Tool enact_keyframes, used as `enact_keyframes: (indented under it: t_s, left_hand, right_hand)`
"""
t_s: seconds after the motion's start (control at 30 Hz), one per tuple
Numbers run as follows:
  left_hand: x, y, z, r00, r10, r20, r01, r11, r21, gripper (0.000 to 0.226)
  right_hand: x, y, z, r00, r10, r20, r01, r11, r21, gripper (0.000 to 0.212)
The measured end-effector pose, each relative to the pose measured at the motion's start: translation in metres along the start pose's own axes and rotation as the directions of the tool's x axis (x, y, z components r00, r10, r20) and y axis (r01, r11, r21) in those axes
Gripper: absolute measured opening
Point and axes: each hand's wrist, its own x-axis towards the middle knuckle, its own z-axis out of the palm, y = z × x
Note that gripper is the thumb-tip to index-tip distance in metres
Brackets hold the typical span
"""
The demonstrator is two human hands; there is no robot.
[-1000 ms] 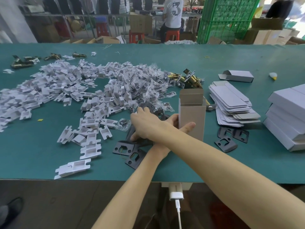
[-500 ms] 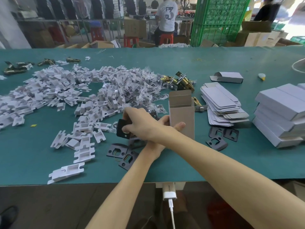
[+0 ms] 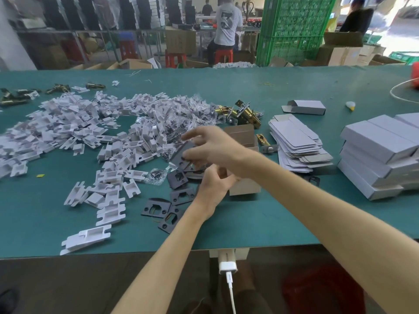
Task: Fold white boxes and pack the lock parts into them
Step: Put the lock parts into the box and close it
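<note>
Packing step, by the look; left grip (image 3: 214,185) curls round the upright box (image 3: 246,188) on the table (image 3: 260,223); right grip (image 3: 209,148) pinches a dark plate (image 3: 180,153) just beside its mouth; next, that plate probably needs turning edgewise to slide in.

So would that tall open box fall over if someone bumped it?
Probably. The open box stands tall on a small base, and the left hand grips it, likely to steady it. It looks like thin card, so probably light and easy to squash. The dark plate in the right hand would likely steady it once inside.
</note>
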Motion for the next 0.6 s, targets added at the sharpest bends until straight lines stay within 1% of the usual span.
enact_keyframes:
  t_s: [0.1,0.17,0.3,0.37,0.43,0.47,0.6]
  left_hand:
    - [0.002,-0.004,-0.005,1.0,0.006,-0.011,-0.006,1.0,0.001,0.029]
    - [0.001,-0.003,-0.005,1.0,0.007,-0.012,-0.007,1.0,-0.023,0.028]
    - [0.0,0.0,-0.004,1.0,0.015,-0.01,-0.016,0.997,-0.07,0.032]
    - [-0.001,0.0,-0.005,1.0,0.006,-0.015,-0.007,0.996,-0.085,0.034]
    - [-0.001,0.001,-0.005,1.0,0.003,-0.012,-0.004,0.997,-0.08,0.036]
    - [-0.001,0.0,-0.005,1.0,0.003,-0.01,-0.004,0.997,-0.075,0.037]
    - [-0.001,0.0,-0.004,1.0,0.007,0.003,-0.007,0.998,-0.064,0.039]
  right_hand:
    - [-0.009,-0.01,-0.031,0.996,-0.032,-0.084,0.033,0.999,0.016,0.028]
    - [-0.015,-0.013,-0.05,0.983,-0.034,-0.182,0.033,0.999,-0.007,0.025]
    - [-0.027,-0.008,-0.081,0.938,-0.084,-0.338,0.046,0.992,-0.119,0.022]
    - [-0.031,-0.003,-0.09,0.916,-0.124,-0.382,0.024,0.966,-0.256,0.022]
    - [-0.035,0.002,-0.093,0.907,-0.162,-0.389,-0.017,0.908,-0.419,0.022]
    - [-0.036,0.005,-0.093,0.907,-0.175,-0.382,-0.027,0.883,-0.468,0.021]
    - [-0.039,0.011,-0.086,0.92,-0.217,-0.326,-0.014,0.813,-0.582,0.017]
